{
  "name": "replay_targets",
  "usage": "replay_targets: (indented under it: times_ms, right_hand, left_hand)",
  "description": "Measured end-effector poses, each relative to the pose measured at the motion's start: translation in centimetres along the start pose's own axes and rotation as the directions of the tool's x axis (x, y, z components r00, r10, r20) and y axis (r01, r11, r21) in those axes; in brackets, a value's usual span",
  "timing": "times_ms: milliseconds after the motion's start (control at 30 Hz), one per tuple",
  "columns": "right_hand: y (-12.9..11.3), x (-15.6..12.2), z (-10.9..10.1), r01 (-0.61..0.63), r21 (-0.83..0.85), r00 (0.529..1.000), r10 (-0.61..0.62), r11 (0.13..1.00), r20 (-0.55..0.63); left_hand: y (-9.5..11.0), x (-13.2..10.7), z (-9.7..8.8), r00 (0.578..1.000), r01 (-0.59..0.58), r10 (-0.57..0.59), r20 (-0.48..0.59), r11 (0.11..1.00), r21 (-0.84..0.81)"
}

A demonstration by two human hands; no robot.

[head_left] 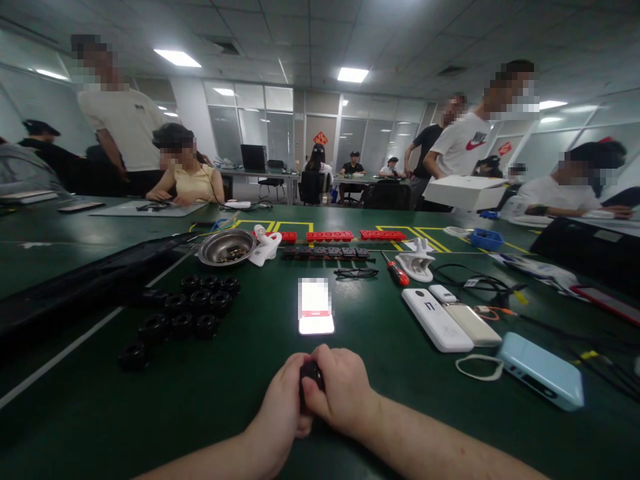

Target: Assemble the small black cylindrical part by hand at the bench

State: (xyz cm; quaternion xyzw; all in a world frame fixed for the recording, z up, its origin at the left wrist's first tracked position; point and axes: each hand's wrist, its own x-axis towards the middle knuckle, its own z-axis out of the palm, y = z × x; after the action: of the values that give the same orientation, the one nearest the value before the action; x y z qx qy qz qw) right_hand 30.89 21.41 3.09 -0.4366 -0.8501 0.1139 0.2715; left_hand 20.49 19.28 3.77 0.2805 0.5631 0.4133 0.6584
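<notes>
My left hand and my right hand meet at the front of the green table, closed around one small glossy black part. Fingers cover most of it, so its full shape is hidden. Its finish resembles the black ring-shaped parts grouped in rows to the left. Just beyond my hands lies a phone with a bright screen. Farther back is a row of black blocks, with red plastic strips behind it.
A metal bowl with small brass-coloured pieces stands back left. To the right lie a red-handled screwdriver, white power bank, light-blue power bank and cables. A long black case lies left. Several people sit or stand beyond.
</notes>
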Motion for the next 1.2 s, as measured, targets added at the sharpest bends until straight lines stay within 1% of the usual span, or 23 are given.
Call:
replay_targets:
  times_ms: [67,100,167,233,267,300,367,400,467,533,600,633,667,700,767,833,900,933,1000,1067,1133,1167,1200]
  right_hand:
    - [-0.1,0.0,0.0,-0.035,0.013,0.999,0.035,0.999,0.007]
    - [0.0,0.0,0.0,-0.077,0.052,0.997,0.077,0.996,0.01]
    - [0.2,0.1,-0.1,-0.184,0.187,0.983,0.185,0.965,0.015]
    - [0.4,0.1,-0.3,-0.262,0.307,0.963,0.27,0.915,0.015]
    - [0.5,0.0,-0.3,-0.266,0.331,0.96,0.279,0.905,0.009]
    - [0.6,-0.1,-0.4,-0.252,0.333,0.964,0.266,0.909,0.001]
    - [0.6,-0.5,-0.4,-0.178,0.297,0.982,0.189,0.938,-0.01]
    - [0.5,-0.6,-0.3,-0.131,0.268,0.99,0.142,0.954,-0.021]
    - [0.4,-0.8,-0.3,-0.038,0.186,0.998,0.048,0.982,-0.051]
    - [0.2,-0.8,-0.4,0.04,0.098,0.997,-0.033,0.994,-0.072]
    - [0.1,-0.5,-0.7,0.078,0.057,0.995,-0.075,0.995,-0.059]
    - [0.1,-0.4,-0.8,0.065,0.07,0.997,-0.063,0.995,-0.04]
    - [0.1,-0.3,-0.9,0.028,0.108,1.0,-0.026,0.994,-0.016]
    - [0.2,-0.2,-1.0,-0.031,0.165,0.999,0.03,0.986,0.012]
    - [0.4,-0.1,-0.9,-0.168,0.314,0.986,0.157,0.934,0.062]
    - [0.7,-0.2,-0.6,-0.255,0.441,0.966,0.245,0.86,0.081]
    - [1.0,-0.3,-0.2,-0.275,0.507,0.958,0.28,0.817,0.068]
    - [1.1,-0.4,-0.1,-0.267,0.515,0.959,0.279,0.814,0.056]
    - [1.0,-0.5,-0.1,-0.244,0.492,0.965,0.258,0.836,0.042]
    - [0.8,-0.7,-0.4,-0.206,0.413,0.977,0.213,0.887,0.03]
    - [0.5,-0.7,-0.8,-0.12,0.294,0.993,0.115,0.948,0.033]
    - [0.4,-0.7,-0.9,-0.051,0.238,0.998,0.042,0.97,0.044]
    - [0.3,-0.7,-1.0,0.024,0.194,0.998,-0.036,0.981,0.054]
  left_hand:
    - [0.2,0.1,-0.4,0.995,0.074,-0.075,0.059,0.997,0.02]
    - [0.3,0.2,-0.7,0.995,0.052,-0.056,0.081,0.998,0.044]
    - [0.5,0.4,-1.4,0.985,-0.118,0.1,0.137,0.985,0.126]
    - [0.5,0.4,-2.0,0.921,-0.369,0.32,0.222,0.899,0.235]
    - [0.4,0.3,-2.2,0.883,-0.457,0.394,0.256,0.845,0.277]
    - [0.2,0.3,-2.3,0.864,-0.496,0.432,0.26,0.816,0.296]
    - [-0.2,0.2,-2.1,0.865,-0.498,0.449,0.223,0.819,0.284]
    - [-0.4,0.2,-1.9,0.877,-0.479,0.442,0.191,0.841,0.253]
    - [-0.5,0.2,-1.3,0.93,-0.365,0.35,0.113,0.914,0.176]
    - [-0.3,0.3,-0.9,0.991,-0.133,0.13,0.027,0.986,0.103]
    - [0.2,0.4,-0.8,0.994,0.107,-0.109,0.018,0.992,0.063]
    - [0.4,0.5,-1.0,0.983,0.174,-0.177,0.043,0.983,0.062]
    - [0.6,0.7,-1.2,0.979,0.186,-0.191,0.074,0.98,0.075]
    - [0.8,0.8,-1.5,0.984,0.133,-0.143,0.107,0.986,0.097]
    - [1.1,1.2,-2.2,0.979,-0.143,0.112,0.17,0.973,0.183]
    - [1.3,1.3,-2.6,0.888,-0.438,0.363,0.283,0.853,0.283]
    - [1.5,1.2,-2.8,0.827,-0.551,0.438,0.351,0.756,0.353]
    - [1.5,1.1,-2.7,0.824,-0.56,0.444,0.353,0.737,0.378]
    - [1.3,0.9,-2.6,0.838,-0.539,0.436,0.328,0.756,0.373]
    - [0.7,0.9,-2.3,0.882,-0.456,0.387,0.268,0.843,0.284]
    - [0.0,1.2,-2.1,0.961,-0.251,0.227,0.161,0.956,0.151]
    - [-0.2,1.4,-2.0,0.988,-0.124,0.115,0.098,0.988,0.095]
    - [-0.4,1.6,-2.0,0.999,-0.014,0.012,0.051,0.999,0.046]
